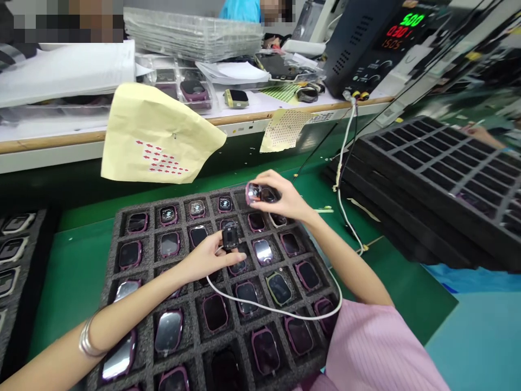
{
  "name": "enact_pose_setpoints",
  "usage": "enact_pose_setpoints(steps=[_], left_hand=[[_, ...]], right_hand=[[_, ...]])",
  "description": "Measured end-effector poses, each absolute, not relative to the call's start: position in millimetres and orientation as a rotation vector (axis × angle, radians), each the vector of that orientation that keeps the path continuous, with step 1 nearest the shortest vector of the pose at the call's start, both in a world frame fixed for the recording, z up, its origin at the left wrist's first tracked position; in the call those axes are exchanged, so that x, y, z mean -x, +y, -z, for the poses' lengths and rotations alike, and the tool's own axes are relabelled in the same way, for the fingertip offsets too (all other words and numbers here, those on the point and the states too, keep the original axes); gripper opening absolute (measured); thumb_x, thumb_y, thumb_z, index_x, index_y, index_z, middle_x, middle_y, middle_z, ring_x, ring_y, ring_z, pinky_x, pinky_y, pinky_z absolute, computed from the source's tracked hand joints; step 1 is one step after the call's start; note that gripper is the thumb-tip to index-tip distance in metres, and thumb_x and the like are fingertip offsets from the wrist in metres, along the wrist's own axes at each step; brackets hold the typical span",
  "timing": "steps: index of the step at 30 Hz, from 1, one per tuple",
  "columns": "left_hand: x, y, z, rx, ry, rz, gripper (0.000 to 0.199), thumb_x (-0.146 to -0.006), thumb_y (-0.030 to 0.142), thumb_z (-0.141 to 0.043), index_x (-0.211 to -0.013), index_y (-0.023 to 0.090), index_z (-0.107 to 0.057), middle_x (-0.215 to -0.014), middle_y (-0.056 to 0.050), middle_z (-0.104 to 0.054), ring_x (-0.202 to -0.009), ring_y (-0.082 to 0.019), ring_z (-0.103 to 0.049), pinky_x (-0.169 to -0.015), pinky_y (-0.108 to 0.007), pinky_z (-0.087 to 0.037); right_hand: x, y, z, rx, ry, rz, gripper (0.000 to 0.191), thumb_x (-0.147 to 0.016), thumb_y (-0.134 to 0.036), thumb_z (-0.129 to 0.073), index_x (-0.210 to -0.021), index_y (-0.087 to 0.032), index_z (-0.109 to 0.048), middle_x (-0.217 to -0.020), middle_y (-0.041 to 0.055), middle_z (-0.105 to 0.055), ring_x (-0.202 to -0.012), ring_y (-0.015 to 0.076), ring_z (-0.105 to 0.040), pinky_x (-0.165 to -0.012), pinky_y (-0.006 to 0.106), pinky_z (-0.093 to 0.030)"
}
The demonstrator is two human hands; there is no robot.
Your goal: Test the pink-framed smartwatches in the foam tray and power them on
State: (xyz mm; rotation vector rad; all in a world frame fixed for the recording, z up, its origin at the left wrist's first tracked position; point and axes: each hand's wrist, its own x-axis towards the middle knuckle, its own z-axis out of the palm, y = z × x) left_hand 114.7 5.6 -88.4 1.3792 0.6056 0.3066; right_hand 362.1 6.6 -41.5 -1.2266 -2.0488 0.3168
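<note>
In the head view, a tray (194, 323) of coarse, speckled dark foam is divided into squarish pockets of round-cornered watches (215, 313) with glossy faces. The left hand (209, 255) grips a small, blocky black device (230, 238); a smooth white cable (285, 313) curves below. Over the tray's far side, the right hand (287, 198) pinches a shiny, purple-framed watch (251, 193).
</note>
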Motion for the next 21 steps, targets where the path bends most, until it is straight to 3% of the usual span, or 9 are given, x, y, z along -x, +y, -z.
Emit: enact_pose_setpoints(steps=[4, 8, 11, 15, 18, 21], left_hand=[[-116, 4, 90, -1.344, 0.570, -0.309, 0.039, -0.077, 0.038, -0.071, -0.105, 0.015, -0.057, -0.092, -0.003, -0.065, -0.095, -0.019, -0.060, -0.086, -0.031, -0.048], [-116, 3, 91, -1.332, 0.568, -0.302, 0.040, -0.077, 0.038, -0.071, -0.107, 0.014, -0.058, -0.094, -0.004, -0.066, -0.098, -0.020, -0.060, -0.086, -0.031, -0.048], [-117, 3, 92, -1.340, 0.592, -0.309, 0.039, -0.076, 0.037, -0.072, -0.105, 0.014, -0.058, -0.095, -0.004, -0.066, -0.090, -0.017, -0.060, -0.078, -0.028, -0.050], [-118, 3, 89, -1.314, 0.617, -0.321, 0.033, -0.075, 0.033, -0.073, -0.097, 0.014, -0.058, -0.088, -0.002, -0.065, -0.074, -0.011, -0.059, -0.063, -0.021, -0.047], [-117, 5, 82, -1.288, 0.619, -0.296, 0.032, -0.074, 0.031, -0.074, -0.092, 0.014, -0.054, -0.090, -0.003, -0.067, -0.050, -0.004, -0.047, -0.041, -0.016, -0.037], [-115, 7, 78, -1.250, 0.591, -0.275, 0.035, -0.073, 0.030, -0.074, -0.094, 0.014, -0.051, -0.098, -0.008, -0.068, -0.041, 0.000, -0.038, -0.034, -0.015, -0.030]], right_hand=[[-391, 23, 51, 1.471, -2.254, -0.339, 0.044, -0.081, -0.040, -0.069, -0.117, -0.015, -0.062, -0.105, 0.0120, -0.059, -0.101, 0.0286, -0.057, -0.090, 0.046, -0.047], [-413, 24, 43, 1.467, -2.381, -0.357, 0.045, -0.087, -0.039, -0.063, -0.126, -0.018, -0.058, -0.119, 0.0132, -0.058, -0.111, 0.0294, -0.054, -0.095, 0.047, -0.044], [-429, 28, 36, 1.549, -2.487, -0.455, 0.039, -0.085, -0.033, -0.065, -0.120, -0.017, -0.063, -0.112, 0.0128, -0.061, -0.106, 0.0295, -0.057, -0.093, 0.045, -0.045], [-437, 36, 40, 1.683, -2.575, -0.470, 0.045, -0.080, -0.029, -0.069, -0.122, -0.016, -0.061, -0.103, 0.0120, -0.061, -0.100, 0.0304, -0.058, -0.085, 0.041, -0.049], [-435, 38, 40, 1.751, -2.575, -0.375, 0.042, -0.078, -0.034, -0.070, -0.117, -0.018, -0.065, -0.103, 0.0124, -0.059, -0.097, 0.0323, -0.059, -0.079, 0.042, -0.050], [-422, 27, 29, 1.673, -2.407, -0.337, 0.036, -0.077, -0.043, -0.071, -0.103, -0.017, -0.069, -0.112, 0.0133, -0.059, -0.099, 0.0324, -0.060, -0.085, 0.045, -0.049]])
